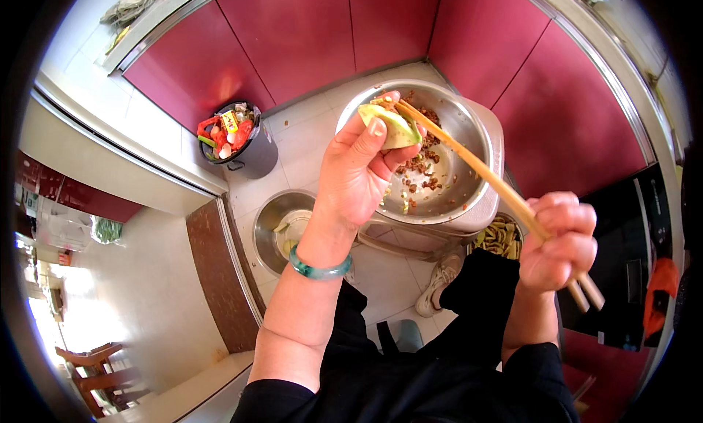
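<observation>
My left hand (356,163), wearing a green bangle (320,268), pinches a pale green piece of vegetable (399,130) between thumb and fingers. Its exact kind I cannot tell. My right hand (560,240) is closed round wooden chopsticks (480,165). Their tips meet the upper edge of the vegetable piece, where a little brown filling shows. Beneath both is a large steel basin (480,152) with crumbly brown filling (425,165) scattered over its bottom and side. The left hand is above the basin's left part; the right hand is out to the right of it.
The basin rests on a beige stool or chair (492,130). A smaller steel bowl (258,236) with pale pieces stands at left. By my right knee, a container holds cut vegetable pieces (498,238). A dark rubbish bin (256,156) stands before red cabinets (293,35).
</observation>
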A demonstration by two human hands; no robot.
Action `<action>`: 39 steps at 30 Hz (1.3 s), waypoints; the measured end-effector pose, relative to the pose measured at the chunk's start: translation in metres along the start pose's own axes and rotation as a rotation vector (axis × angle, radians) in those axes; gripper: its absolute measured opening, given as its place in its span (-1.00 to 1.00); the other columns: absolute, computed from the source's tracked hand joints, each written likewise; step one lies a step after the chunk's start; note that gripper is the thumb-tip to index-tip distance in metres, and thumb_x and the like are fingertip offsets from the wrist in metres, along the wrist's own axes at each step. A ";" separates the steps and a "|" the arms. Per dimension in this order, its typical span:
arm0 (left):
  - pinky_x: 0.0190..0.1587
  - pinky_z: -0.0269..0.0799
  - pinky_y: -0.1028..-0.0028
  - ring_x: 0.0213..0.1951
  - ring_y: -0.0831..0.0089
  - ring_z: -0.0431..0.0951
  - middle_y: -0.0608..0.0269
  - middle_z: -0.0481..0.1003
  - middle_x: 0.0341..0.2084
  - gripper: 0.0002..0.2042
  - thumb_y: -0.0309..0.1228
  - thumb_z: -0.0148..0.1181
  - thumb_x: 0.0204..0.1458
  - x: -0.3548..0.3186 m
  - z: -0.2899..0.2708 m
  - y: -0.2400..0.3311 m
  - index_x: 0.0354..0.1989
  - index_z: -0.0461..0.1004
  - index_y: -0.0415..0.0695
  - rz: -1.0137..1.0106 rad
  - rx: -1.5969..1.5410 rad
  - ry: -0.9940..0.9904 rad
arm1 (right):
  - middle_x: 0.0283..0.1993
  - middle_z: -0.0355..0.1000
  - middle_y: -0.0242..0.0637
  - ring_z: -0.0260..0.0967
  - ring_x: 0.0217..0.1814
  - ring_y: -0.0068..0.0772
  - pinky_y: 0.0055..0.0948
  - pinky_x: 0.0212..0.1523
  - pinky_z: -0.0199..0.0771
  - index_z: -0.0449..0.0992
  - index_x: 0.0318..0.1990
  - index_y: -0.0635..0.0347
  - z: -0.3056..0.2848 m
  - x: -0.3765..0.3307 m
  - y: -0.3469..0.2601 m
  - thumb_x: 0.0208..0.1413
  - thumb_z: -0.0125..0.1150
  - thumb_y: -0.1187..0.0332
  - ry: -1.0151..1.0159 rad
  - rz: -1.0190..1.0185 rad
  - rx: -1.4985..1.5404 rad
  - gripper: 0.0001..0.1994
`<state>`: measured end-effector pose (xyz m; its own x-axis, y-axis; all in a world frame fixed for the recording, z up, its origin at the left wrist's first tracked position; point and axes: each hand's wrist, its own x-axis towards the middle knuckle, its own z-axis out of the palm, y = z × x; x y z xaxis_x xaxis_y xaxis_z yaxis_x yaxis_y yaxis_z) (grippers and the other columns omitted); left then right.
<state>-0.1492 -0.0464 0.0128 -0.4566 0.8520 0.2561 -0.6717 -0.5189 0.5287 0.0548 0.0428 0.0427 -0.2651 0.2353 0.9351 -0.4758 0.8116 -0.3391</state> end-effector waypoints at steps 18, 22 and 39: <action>-0.06 0.49 0.30 -0.04 0.07 0.42 0.02 0.38 -0.07 -0.51 -0.48 0.11 0.01 -0.002 -0.004 0.002 0.14 0.15 -0.26 -0.033 0.148 -0.190 | -0.26 0.24 -0.23 0.35 -0.21 -0.39 -0.37 -0.17 0.53 0.23 -0.36 0.15 -0.011 0.002 0.021 0.24 -0.27 0.10 0.364 0.679 0.718 -0.68; -0.05 0.49 0.30 -0.05 0.12 0.44 0.04 0.39 -0.08 -0.52 -0.47 0.10 0.02 -0.002 -0.006 0.004 0.13 0.15 -0.26 -0.012 0.084 -0.159 | -0.28 0.24 -0.23 0.35 -0.23 -0.39 -0.37 -0.19 0.54 0.22 -0.37 0.15 -0.007 0.000 0.021 0.24 -0.26 0.11 0.409 0.715 0.711 -0.70; 0.02 0.43 0.29 0.04 0.13 0.36 0.01 0.38 -0.07 -0.52 -0.48 0.13 -0.01 0.000 -0.007 0.001 0.11 0.18 -0.24 0.030 0.004 -0.119 | -0.28 0.26 -0.26 0.37 -0.25 -0.46 -0.45 -0.17 0.54 0.27 -0.37 0.17 -0.003 -0.007 0.030 0.23 -0.22 0.12 0.440 0.794 0.787 -0.69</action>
<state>-0.1540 -0.0477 0.0080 -0.4032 0.8387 0.3661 -0.6567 -0.5438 0.5225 0.0450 0.0670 0.0264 -0.4801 0.8086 0.3402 -0.7318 -0.1554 -0.6636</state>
